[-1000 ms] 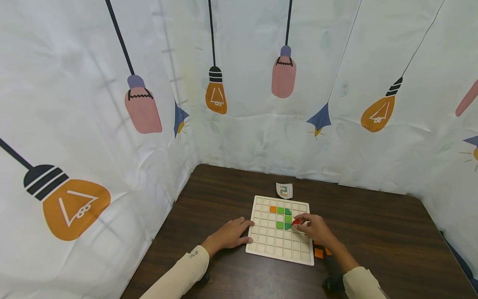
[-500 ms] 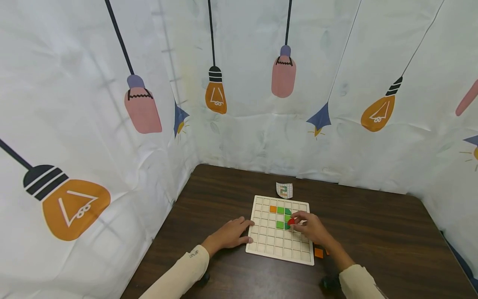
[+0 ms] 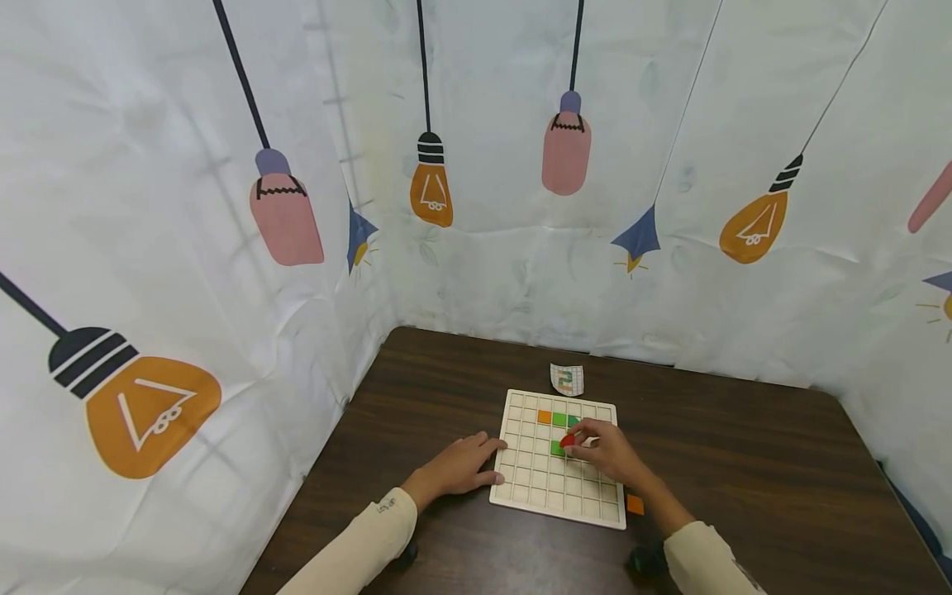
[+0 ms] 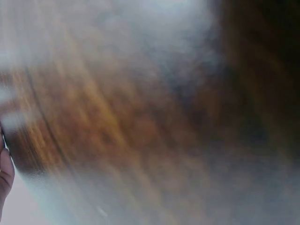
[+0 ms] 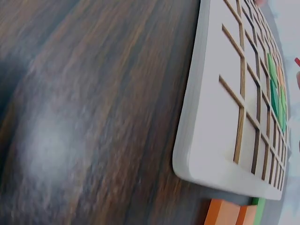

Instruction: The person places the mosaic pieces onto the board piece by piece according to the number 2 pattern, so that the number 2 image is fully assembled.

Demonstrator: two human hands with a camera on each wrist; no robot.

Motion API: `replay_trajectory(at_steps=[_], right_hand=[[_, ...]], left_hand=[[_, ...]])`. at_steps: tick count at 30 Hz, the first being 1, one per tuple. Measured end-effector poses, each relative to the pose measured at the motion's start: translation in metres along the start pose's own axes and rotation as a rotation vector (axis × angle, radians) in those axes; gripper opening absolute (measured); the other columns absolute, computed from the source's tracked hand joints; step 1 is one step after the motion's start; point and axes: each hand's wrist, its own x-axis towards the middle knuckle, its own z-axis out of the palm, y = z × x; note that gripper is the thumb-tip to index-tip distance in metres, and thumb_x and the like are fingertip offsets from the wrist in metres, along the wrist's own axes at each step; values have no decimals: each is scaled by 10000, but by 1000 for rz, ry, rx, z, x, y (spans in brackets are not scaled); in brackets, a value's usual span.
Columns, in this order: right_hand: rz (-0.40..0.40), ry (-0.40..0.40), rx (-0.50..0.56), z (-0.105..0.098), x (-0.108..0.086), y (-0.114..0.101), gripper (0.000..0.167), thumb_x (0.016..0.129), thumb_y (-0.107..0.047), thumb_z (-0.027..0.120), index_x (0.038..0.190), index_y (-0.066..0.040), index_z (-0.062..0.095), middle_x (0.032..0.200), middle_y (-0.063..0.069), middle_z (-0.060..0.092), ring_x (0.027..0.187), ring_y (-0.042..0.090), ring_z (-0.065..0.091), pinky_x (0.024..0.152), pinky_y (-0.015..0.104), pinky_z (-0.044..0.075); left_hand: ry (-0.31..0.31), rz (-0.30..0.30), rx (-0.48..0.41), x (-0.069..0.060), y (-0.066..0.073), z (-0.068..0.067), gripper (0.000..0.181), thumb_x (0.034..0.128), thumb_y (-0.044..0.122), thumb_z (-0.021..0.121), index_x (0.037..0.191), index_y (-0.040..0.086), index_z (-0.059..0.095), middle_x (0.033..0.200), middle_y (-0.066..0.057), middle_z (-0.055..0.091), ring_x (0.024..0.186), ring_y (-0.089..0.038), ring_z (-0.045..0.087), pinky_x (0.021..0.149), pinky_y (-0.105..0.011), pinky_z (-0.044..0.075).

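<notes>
Fingertips and thumb of the right hand (image 3: 604, 452) pinch a red piece (image 3: 568, 441) toward one o'clock from the centre of the grid board (image 3: 531, 479); whether the piece touches the surface cannot be told. Left hand (image 3: 464, 463): index finger and thumb apart, at the nine o'clock edge. An orange square (image 3: 545, 417) lies at eleven o'clock, a printed card (image 3: 567, 380) beyond twelve, an orange piece (image 3: 635, 504) just outside four.

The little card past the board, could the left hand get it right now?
Probably yes: the left hand rests at the left edge of the board, apparently holding nothing, and nothing visible blocks the way to the card.
</notes>
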Motion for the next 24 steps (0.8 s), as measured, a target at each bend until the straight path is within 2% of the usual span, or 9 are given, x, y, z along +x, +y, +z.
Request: replay_trajectory(at_steps=[4, 11, 15, 19, 24], right_hand=[[-29, -14, 33, 4, 3, -3, 235, 889, -179, 777, 1082, -72, 700, 890, 45, 706, 770, 108, 637, 633, 262, 521], [37, -38, 74, 13, 8, -8, 282, 894, -152, 767, 1139, -29, 696, 924, 74, 695, 790, 146, 636, 617, 263, 495], [61, -26, 48, 20, 12, -9, 252, 878, -144, 782, 1099, -44, 714, 892, 46, 699, 796, 153, 639, 638, 252, 493], [49, -5, 5, 27, 14, -8, 213, 866, -148, 793, 1050, -66, 725, 854, 4, 689, 830, 138, 612, 688, 246, 480], [44, 18, -35, 34, 17, -3, 200, 858, -165, 805, 1024, -83, 731, 821, -32, 659, 797, 94, 566, 699, 245, 452]], left_hand=[[-10, -14, -3, 0, 0, 0, 601, 968, 559, 579, 1461, 226, 491, 1098, 28, 555, 876, -74, 477, 864, -320, 427], [-15, -25, 6, 1, -1, 1, 608, 961, 567, 584, 1459, 227, 498, 1085, 32, 558, 862, -72, 477, 852, -310, 425], [-20, -32, 15, 2, -1, 2, 611, 955, 574, 590, 1452, 231, 504, 1079, 33, 562, 861, -70, 482, 860, -315, 439], [-22, -36, 21, 3, 0, 3, 607, 951, 575, 597, 1449, 242, 505, 1066, 37, 559, 855, -72, 481, 855, -310, 441], [-23, -36, 19, 2, 0, 1, 603, 955, 573, 592, 1452, 246, 500, 1064, 36, 556, 856, -75, 480, 855, -309, 434]])
